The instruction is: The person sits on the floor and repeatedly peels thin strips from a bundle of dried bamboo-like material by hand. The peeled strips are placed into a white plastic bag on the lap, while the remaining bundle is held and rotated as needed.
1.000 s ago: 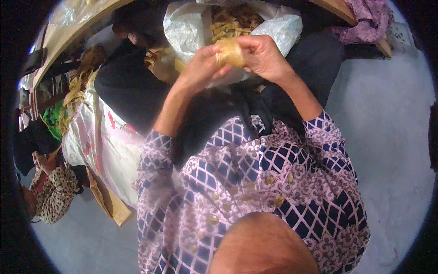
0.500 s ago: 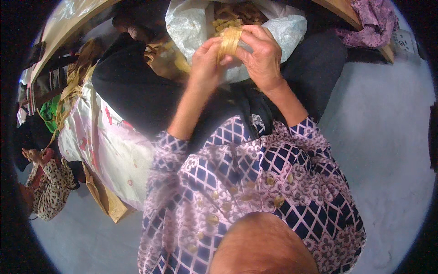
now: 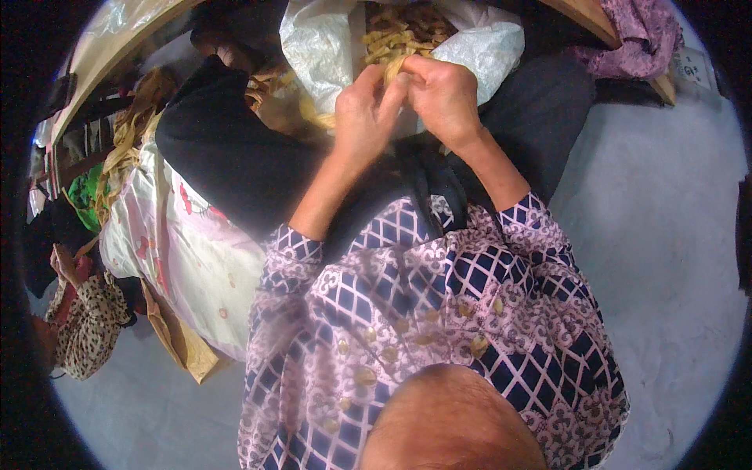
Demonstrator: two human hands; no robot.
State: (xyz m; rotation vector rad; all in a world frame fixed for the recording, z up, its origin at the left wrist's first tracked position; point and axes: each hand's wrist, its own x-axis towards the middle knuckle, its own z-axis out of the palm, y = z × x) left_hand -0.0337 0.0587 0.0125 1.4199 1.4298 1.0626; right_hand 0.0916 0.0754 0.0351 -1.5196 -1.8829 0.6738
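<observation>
Both hands meet in front of me, over the mouth of a white plastic sack. My left hand is closed, fingertips pinched around a small coil of pale yellow, flat fibre strip. From the other side my right hand grips the same coil, its fingers bent over the top. Most of the coil is hidden behind the fingers. Inside the sack lie several similar yellow and brown coiled pieces.
My dark-trousered legs flank the sack. To the left are a white patterned cloth, brown dried strips, a green bag and a cardboard piece. Another person's hand shows there. Purple cloth hangs at upper right.
My hands have turned the coil, and it is now mostly covered by my fingers. My left hand has shifted slightly right, closer to my right. The other person's hand at the left has moved.
</observation>
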